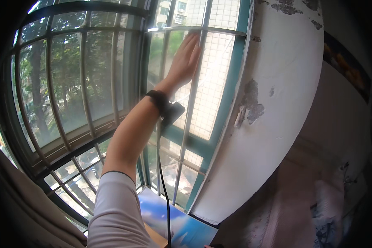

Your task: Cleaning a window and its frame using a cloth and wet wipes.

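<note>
My left arm, in a white sleeve, reaches up to a barred window. My left hand [182, 64] is raised with its fingers stretched out and close together, their tips just under a horizontal metal bar [223, 31]. It lies beside an upright metal bar [193, 89], in front of the glass pane [215, 82]. Whether the palm touches the glass I cannot tell. No held thing shows in it. Around my wrist sits a black strap [155, 99] with a small dark box [173, 113]. My right hand is out of sight.
A black cable [164, 182] hangs below the wrist. More bars [83, 78] cross the window at left, with trees outside. The peeling white wall [273, 95] stands at right. A blue picture sheet [165, 211] covers the sill; a curtain [33, 202] hangs lower left.
</note>
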Demonstrator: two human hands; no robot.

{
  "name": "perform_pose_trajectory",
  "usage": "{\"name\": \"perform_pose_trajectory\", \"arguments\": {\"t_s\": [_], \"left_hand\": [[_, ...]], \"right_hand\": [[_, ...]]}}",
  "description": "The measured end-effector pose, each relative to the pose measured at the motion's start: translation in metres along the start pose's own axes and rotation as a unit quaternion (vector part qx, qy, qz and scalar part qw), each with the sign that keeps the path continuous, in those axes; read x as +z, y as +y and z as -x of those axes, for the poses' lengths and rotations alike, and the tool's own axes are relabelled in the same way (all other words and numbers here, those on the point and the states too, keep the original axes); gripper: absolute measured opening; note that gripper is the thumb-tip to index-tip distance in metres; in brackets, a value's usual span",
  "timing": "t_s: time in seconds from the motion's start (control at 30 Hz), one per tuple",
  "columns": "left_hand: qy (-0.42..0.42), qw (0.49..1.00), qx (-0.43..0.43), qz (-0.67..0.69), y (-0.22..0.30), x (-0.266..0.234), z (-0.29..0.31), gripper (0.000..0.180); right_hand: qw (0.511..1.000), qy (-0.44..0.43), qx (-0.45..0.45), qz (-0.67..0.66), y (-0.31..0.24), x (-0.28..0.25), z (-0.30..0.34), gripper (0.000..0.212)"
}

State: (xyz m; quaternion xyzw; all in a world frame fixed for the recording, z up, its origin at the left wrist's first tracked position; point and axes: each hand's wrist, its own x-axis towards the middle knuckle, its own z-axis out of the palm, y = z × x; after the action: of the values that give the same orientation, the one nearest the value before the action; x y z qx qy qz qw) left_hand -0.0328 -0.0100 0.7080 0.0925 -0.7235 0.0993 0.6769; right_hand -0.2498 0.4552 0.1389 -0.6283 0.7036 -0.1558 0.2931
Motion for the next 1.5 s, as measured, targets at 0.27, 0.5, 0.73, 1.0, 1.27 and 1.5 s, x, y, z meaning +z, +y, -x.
{"name": "perform_pose_trajectory", "arguments": {"t_s": [0.27,0.5,0.73,1.0,1.27,1.5], "left_hand": [[0.123,0.987,0.024,0.103,0.016,0.023,-0.002,0.047],[0.097,0.993,0.028,-0.056,0.014,0.0,0.028,0.046],[0.01,1.0,0.01,-0.009,0.007,0.004,0.009,0.059],[0.098,0.956,-0.098,0.258,0.035,0.025,-0.01,0.056],[0.114,0.992,0.015,-0.049,0.059,0.027,-0.009,0.061],[-0.003,0.982,0.048,-0.183,0.069,0.04,0.016,0.067]], "right_hand": [[0.999,0.006,0.033,-0.042,-0.008,-0.001,0.012,0.046],[0.998,0.008,0.039,-0.054,-0.006,-0.007,0.013,0.046],[0.997,0.016,0.03,-0.065,0.0,-0.003,0.017,0.045],[0.997,0.036,0.02,-0.062,0.005,0.004,0.015,0.044],[0.998,0.052,-0.025,-0.021,0.0,-0.008,0.01,0.044],[0.998,0.024,0.027,-0.057,-0.027,-0.017,0.018,0.044]]}}
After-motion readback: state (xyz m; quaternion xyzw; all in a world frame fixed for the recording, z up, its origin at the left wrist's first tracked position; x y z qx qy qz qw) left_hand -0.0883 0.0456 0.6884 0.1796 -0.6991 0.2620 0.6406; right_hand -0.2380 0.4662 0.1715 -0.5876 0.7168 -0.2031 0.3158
